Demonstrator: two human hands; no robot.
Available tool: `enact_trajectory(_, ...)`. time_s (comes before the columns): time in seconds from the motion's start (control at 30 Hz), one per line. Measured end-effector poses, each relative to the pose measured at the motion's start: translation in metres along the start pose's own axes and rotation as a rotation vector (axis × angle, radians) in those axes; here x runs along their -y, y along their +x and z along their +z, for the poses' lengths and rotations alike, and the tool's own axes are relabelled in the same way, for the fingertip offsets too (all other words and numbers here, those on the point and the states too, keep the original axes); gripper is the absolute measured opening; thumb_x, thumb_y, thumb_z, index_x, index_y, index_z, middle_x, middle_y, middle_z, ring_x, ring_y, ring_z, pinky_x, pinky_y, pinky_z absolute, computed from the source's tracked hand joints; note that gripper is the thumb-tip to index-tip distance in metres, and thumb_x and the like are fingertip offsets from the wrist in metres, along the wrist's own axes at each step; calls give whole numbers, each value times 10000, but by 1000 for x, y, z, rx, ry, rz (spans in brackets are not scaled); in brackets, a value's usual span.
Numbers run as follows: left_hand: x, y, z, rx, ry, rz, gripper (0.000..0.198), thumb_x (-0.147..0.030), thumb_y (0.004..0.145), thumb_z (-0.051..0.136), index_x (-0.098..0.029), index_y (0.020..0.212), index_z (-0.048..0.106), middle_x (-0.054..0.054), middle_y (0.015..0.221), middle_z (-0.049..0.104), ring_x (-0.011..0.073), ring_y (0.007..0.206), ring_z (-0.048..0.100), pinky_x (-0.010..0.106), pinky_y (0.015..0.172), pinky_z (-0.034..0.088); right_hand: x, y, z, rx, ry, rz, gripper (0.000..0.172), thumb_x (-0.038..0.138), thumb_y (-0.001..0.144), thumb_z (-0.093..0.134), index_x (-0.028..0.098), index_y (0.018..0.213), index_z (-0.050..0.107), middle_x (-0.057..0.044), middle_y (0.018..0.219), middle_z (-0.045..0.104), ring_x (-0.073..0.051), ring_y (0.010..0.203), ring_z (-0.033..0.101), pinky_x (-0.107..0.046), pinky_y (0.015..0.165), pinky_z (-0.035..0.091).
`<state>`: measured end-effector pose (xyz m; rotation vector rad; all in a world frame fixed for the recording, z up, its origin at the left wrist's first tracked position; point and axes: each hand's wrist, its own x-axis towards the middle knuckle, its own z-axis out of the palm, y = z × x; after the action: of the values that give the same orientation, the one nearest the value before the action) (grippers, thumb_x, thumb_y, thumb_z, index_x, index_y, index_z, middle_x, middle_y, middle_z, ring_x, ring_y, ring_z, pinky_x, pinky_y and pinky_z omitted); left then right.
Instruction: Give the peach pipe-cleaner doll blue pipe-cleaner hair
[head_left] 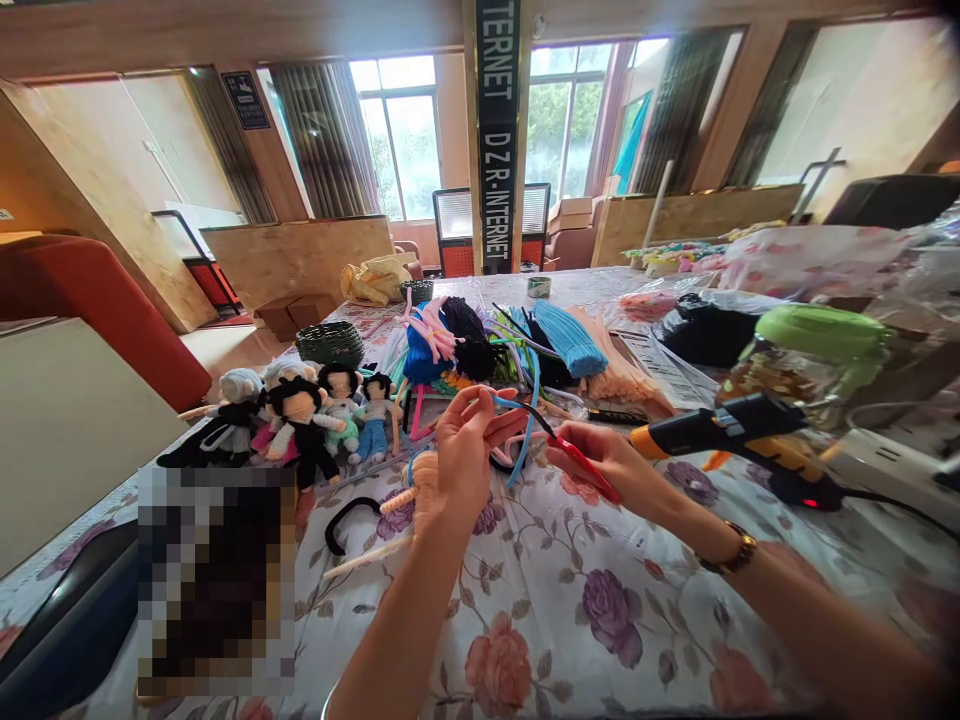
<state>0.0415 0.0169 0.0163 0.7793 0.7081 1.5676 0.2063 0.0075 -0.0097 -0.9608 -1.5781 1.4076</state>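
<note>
Your left hand [463, 440] is pinching a blue fuzzy stem [506, 403] at its fingertips, just above the flower-covered bench [622, 690]. Apart from it, your right hand [592, 458] is wrapping around a red-handled tool [581, 466], its dark tip pointing at the stem. A beige figure [425, 485] is lying beside your left wrist; dolls [304, 415] are sitting further left.

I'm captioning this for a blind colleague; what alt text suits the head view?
A person's left hand holds a blue strip, with a red-handled tool close to it in the right hand. Dolls, bundles of colorful strips and a glue gun surround them on a floral tablecloth.
</note>
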Motion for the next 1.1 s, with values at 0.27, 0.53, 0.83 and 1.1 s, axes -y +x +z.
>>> enact_trajectory(0.27,0,0,0,7,17,4,185,-270,705,708,-159,775,578,39,829,726,171,617,698,335,713,572,-2,0,0,-28,-36,-6,391,498,711,711,188,695,472,81,545,419,-53,438,371,-213,420,276)
enact_trajectory(0.53,-1,-2,1,6,20,5,219,-294,661,739,-169,746,580,35,816,727,162,620,693,333,727,566,-2,-2,2,-41,-63,-7,407,519,721,693,195,695,449,83,531,415,-57,441,373,-215,421,258)
enact_trajectory(0.83,-2,-4,3,2,32,1,207,-294,665,735,-170,736,586,24,810,717,165,622,688,326,697,564,0,-1,6,-43,-102,-44,396,515,746,671,206,698,428,83,533,413,-55,416,347,-226,396,235)
enact_trajectory(1.1,-3,-5,3,13,18,-5,234,-304,650,752,-171,753,589,18,818,719,160,626,688,328,724,557,-7,-1,6,-71,-165,-91,388,513,782,633,214,696,402,90,546,341,-60,437,313,-231,417,258)
